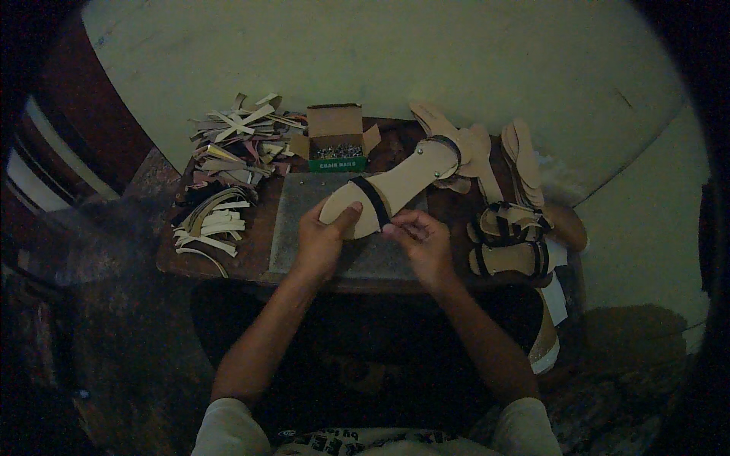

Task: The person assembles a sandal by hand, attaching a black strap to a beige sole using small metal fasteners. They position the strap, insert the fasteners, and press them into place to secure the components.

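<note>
A tan sandal (404, 181) is held at a slant above the table, its toe end toward me at the left and its heel end up at the right. My left hand (325, 242) grips the toe end, thumb on top and fingers beneath. Across the front of the sole runs a black strap (370, 199). Its near end is pinched between thumb and fingers of my right hand (423, 242) at the sole's edge. Around the heel goes another dark strap (452, 148), with shiny round nail heads beside it.
Behind the sandal, an opened box (337, 163) holds small metal nails. Cut strips (220, 169) are heaped on the left. Loose tan soles (522, 156) and several strapped sandals (508, 258) lie right. A grey slab (293, 228) rests on the dark wooden table (251, 262).
</note>
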### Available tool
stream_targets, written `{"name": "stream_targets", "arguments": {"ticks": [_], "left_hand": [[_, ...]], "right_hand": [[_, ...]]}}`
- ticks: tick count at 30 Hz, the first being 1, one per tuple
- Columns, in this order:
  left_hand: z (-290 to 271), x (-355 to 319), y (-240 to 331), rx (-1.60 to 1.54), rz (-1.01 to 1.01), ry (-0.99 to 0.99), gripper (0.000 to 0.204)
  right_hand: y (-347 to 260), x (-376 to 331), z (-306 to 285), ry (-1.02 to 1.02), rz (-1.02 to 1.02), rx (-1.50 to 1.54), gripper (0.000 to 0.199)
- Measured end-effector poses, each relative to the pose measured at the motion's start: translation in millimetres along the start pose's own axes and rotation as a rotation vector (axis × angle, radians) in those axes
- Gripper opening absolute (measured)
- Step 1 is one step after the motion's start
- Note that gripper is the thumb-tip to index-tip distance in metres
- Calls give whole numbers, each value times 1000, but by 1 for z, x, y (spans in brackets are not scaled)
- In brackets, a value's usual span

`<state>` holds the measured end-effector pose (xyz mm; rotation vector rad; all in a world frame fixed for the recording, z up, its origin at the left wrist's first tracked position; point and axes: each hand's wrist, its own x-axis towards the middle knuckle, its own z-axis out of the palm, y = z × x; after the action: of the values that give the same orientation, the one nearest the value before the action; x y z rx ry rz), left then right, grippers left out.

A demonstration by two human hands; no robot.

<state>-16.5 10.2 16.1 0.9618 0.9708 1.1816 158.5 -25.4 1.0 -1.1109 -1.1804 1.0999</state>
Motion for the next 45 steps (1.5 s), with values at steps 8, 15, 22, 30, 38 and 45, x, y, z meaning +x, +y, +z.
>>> {"name": "stream_targets", "arguments": {"ticks": [8, 15, 22, 30, 38, 45], "left_hand": [[-2, 3, 2, 36, -3, 28, 32], [-6, 7, 1, 27, -137, -48, 35], [-8, 7, 3, 119, -193, -61, 35], [-5, -1, 10, 131, -191, -75, 35], [4, -7, 8, 282, -214, -235, 27], [1, -8, 12, 301, -219, -226, 28]], "right_hand": [[-37, -2, -4, -30, -257, -620, 28], [-41, -2, -15, -129, -574, -846, 37], [-34, 0, -17, -152, -618, -810, 38], [-43, -4, -15, -164, -555, -1040, 82], [-34, 1, -23, -439, -344, -1019, 104], [-32, 0, -25, -415, -410, -867, 102]]}}
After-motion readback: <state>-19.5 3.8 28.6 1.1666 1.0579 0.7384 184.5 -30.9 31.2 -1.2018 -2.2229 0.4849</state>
